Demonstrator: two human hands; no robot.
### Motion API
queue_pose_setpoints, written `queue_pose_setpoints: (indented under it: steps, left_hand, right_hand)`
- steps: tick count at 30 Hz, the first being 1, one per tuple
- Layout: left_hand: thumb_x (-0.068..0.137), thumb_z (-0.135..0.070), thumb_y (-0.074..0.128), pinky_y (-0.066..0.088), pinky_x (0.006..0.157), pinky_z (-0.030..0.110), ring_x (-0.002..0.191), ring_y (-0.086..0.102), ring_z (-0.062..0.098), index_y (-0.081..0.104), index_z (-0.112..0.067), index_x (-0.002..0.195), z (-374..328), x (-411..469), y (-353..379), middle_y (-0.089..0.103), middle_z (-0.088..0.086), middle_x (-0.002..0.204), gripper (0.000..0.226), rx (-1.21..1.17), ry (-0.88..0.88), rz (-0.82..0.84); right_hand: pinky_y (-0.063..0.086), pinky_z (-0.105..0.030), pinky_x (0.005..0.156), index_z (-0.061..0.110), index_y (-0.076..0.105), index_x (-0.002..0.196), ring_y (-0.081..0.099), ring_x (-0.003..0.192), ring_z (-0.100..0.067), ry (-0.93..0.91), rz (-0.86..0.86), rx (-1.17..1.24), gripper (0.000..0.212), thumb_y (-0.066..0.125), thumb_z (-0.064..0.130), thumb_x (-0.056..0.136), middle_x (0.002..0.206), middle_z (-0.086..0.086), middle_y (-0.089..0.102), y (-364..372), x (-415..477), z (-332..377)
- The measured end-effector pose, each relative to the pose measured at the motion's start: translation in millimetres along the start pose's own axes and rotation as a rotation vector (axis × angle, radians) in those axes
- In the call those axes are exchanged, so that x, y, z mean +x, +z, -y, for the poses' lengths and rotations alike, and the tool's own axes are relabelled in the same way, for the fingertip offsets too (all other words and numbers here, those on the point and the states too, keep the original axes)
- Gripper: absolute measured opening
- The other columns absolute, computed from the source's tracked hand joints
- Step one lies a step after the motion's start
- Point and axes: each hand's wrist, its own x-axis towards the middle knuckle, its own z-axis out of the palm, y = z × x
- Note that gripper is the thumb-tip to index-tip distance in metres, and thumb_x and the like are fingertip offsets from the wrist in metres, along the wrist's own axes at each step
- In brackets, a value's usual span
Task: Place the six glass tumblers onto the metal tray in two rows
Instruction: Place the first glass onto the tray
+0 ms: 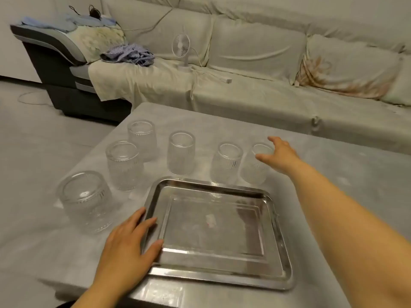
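Observation:
An empty metal tray (pixel 222 275) lies on the grey table, near its front edge. Several ribbed glass tumblers stand upside down on the table around the tray's far and left sides: one at the near left (pixel 85 202), one behind it (pixel 123 166), one farthest back (pixel 142 140), one in the middle (pixel 181 153), one right of it (pixel 226 163), and the rightmost (pixel 254 167). My left hand (pixel 129 245) rests flat on the tray's left rim. My right hand (pixel 279 153) is spread open at the top of the rightmost tumbler, thumb in front of it.
The grey table (pixel 333 181) has bare surface to the right of the tray. A covered sofa (pixel 255 63) stands behind the table with a small white fan (pixel 182 50), clothes (pixel 129 54) and a cable on it. Grey floor lies to the left.

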Motion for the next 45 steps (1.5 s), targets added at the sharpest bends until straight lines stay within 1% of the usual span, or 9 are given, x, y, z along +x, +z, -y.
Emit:
queue_pose_setpoints:
  steps: [4, 6, 11, 14, 20, 26, 30, 41, 45]
  left_hand:
    - [0.079, -0.047, 0.054, 0.025, 0.111, 0.039, 0.132, 0.033, 0.018, 0.04, -0.034, 0.128, 1, 5, 0, 0.024, -0.009, 0.15, 0.052, 0.036, 0.021, 0.031]
    - [0.08, -0.05, 0.05, 0.023, 0.112, 0.039, 0.133, 0.029, 0.017, 0.035, -0.037, 0.129, 2, 7, 3, 0.02, -0.011, 0.151, 0.053, 0.053, 0.02, 0.052]
    - [0.079, -0.049, 0.051, 0.024, 0.112, 0.04, 0.133, 0.031, 0.017, 0.037, -0.037, 0.128, 0, 8, 2, 0.021, -0.012, 0.15, 0.052, 0.05, 0.009, 0.043]
    - [0.08, -0.047, 0.052, 0.023, 0.112, 0.04, 0.133, 0.03, 0.018, 0.037, -0.036, 0.129, 2, 8, 3, 0.021, -0.011, 0.151, 0.052, 0.054, 0.012, 0.047]
    - [0.081, -0.039, 0.055, 0.025, 0.111, 0.04, 0.132, 0.032, 0.019, 0.042, -0.032, 0.127, 0, 5, 2, 0.025, -0.01, 0.15, 0.049, 0.016, 0.023, 0.019]
    - [0.082, -0.039, 0.054, 0.024, 0.111, 0.04, 0.133, 0.03, 0.02, 0.041, -0.03, 0.128, -2, 4, 0, 0.024, -0.008, 0.15, 0.049, 0.026, 0.024, 0.024]
    - [0.082, -0.038, 0.054, 0.025, 0.111, 0.041, 0.133, 0.031, 0.02, 0.041, -0.029, 0.128, -4, 2, -1, 0.025, -0.007, 0.15, 0.049, 0.024, 0.023, 0.026]
    - [0.081, -0.037, 0.057, 0.028, 0.11, 0.043, 0.13, 0.035, 0.023, 0.043, -0.025, 0.128, -4, 3, -2, 0.029, -0.004, 0.149, 0.051, 0.021, 0.024, 0.022]
    - [0.081, -0.038, 0.056, 0.027, 0.11, 0.044, 0.131, 0.035, 0.024, 0.041, -0.026, 0.129, -4, 3, -1, 0.028, -0.003, 0.15, 0.052, 0.028, 0.016, 0.032]
  right_hand:
    - [0.029, -0.043, 0.108, 0.014, 0.024, 0.137, 0.03, 0.132, -0.034, 0.028, 0.09, 0.047, 0.073, 0.062, 0.034, 0.078, 0.147, -0.015, 0.028, 6, 13, -2]
    - [0.032, -0.041, 0.105, 0.013, 0.027, 0.135, 0.034, 0.13, -0.032, 0.024, 0.083, 0.105, 0.073, 0.065, 0.034, 0.076, 0.146, -0.014, 0.03, 13, 18, -2]
    - [0.039, -0.038, 0.092, 0.013, 0.032, 0.13, 0.045, 0.119, -0.033, 0.025, -0.039, 0.111, 0.071, 0.069, 0.032, 0.073, 0.139, -0.015, 0.034, 26, 25, 0]
    - [0.04, -0.038, 0.092, 0.012, 0.034, 0.129, 0.046, 0.118, -0.032, 0.015, -0.084, 0.121, 0.071, 0.071, 0.03, 0.071, 0.137, -0.014, 0.038, 26, 23, -2]
    - [0.039, -0.033, 0.085, 0.012, 0.041, 0.123, 0.049, 0.113, -0.03, 0.061, -0.32, 0.33, 0.064, 0.072, 0.028, 0.069, 0.132, -0.015, 0.046, -5, -3, -13]
    - [0.037, -0.028, 0.077, 0.015, 0.046, 0.119, 0.049, 0.093, -0.016, -0.141, -0.13, 0.32, 0.061, 0.076, 0.021, 0.067, 0.123, -0.009, 0.051, -12, -55, -15]
    - [0.038, -0.027, 0.082, 0.017, 0.044, 0.121, 0.047, 0.097, -0.013, -0.198, 0.002, 0.221, 0.065, 0.076, 0.024, 0.066, 0.129, -0.008, 0.05, 5, -71, -15]
    - [0.039, -0.027, 0.086, 0.019, 0.043, 0.122, 0.05, 0.104, -0.018, -0.21, 0.068, 0.106, 0.065, 0.075, 0.026, 0.067, 0.132, -0.007, 0.047, 11, -78, -23]
    - [0.039, -0.028, 0.09, 0.021, 0.038, 0.127, 0.045, 0.107, -0.015, -0.232, 0.071, 0.076, 0.067, 0.072, 0.026, 0.07, 0.135, -0.005, 0.04, 22, -85, -22]
